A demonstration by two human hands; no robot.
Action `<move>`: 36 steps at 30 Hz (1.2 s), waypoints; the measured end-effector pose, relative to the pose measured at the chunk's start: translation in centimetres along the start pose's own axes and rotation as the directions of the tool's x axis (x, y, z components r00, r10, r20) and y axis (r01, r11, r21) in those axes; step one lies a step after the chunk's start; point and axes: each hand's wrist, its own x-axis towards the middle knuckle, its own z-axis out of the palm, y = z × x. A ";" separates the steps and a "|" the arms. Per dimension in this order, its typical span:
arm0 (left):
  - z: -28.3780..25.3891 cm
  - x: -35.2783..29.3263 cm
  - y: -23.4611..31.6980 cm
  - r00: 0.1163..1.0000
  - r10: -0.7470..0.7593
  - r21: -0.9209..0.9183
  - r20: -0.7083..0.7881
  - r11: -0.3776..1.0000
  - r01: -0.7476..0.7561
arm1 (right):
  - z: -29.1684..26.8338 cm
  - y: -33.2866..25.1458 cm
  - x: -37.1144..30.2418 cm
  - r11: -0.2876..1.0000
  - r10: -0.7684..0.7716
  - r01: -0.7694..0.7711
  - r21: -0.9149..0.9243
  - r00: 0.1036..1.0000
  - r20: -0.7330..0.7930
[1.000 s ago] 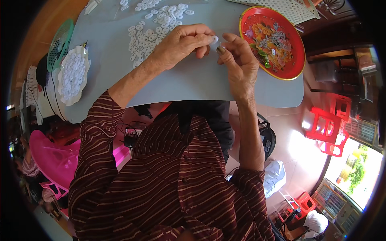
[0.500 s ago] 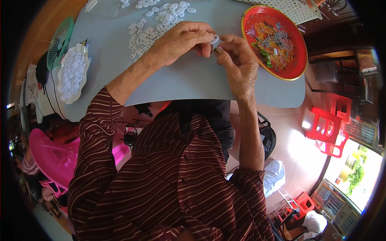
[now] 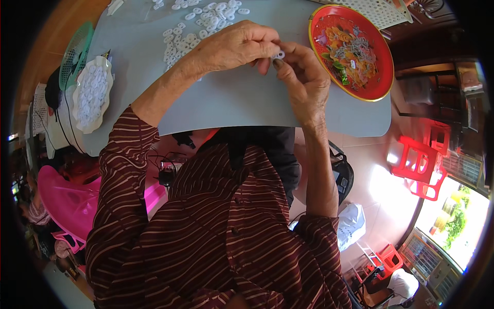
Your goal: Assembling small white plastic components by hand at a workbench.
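Between the fingertips of both hands is a small white oval plastic piece (image 3: 279, 54) with holes. My left hand (image 3: 239, 46) pinches it from the left, its fingers bent. From the right, my right hand (image 3: 304, 69) closes thumb and forefinger at the piece's other side. Whether the right fingers also hold a tiny metal part is hidden. Beyond my left hand, many similar white oval pieces (image 3: 216, 18) lie loose on the grey table (image 3: 231, 103). Right of my right hand stands a red round tray (image 3: 378, 77) with small metal parts (image 3: 355, 51) and one white piece in it.
A white scalloped dish (image 3: 105, 98) full of white pieces stands at the table's left, beside a green basket (image 3: 77, 54). A perforated white tray (image 3: 375, 13) lies at the back right. Red stools (image 3: 417, 159) and a pink plastic chair (image 3: 67, 198) stand around.
My left hand has shifted slightly up and right, and the hands have come together at the white piece. The right fingers, apart from it before, now meet it.
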 end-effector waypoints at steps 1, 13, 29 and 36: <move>0.3 -0.2 0.1 0.996 0.015 -0.037 -0.085 0.999 -0.018 | 0.1 -0.1 0.0 1.000 0.000 0.000 0.002 1.000 0.001; 3.4 -1.5 -1.3 0.929 0.088 0.029 -0.360 0.996 -0.083 | 0.2 0.0 -0.1 0.999 0.024 -0.024 -0.031 1.000 -0.004; 4.0 -1.9 -0.8 0.933 -0.022 -0.009 -0.360 1.000 0.020 | 0.7 0.6 -0.4 0.989 -0.055 0.052 -0.137 0.998 -0.019; 4.2 -1.9 -1.5 0.875 0.368 0.421 -0.315 0.880 -0.218 | 0.8 -0.2 -0.7 0.970 -0.069 0.065 -0.235 0.998 -0.009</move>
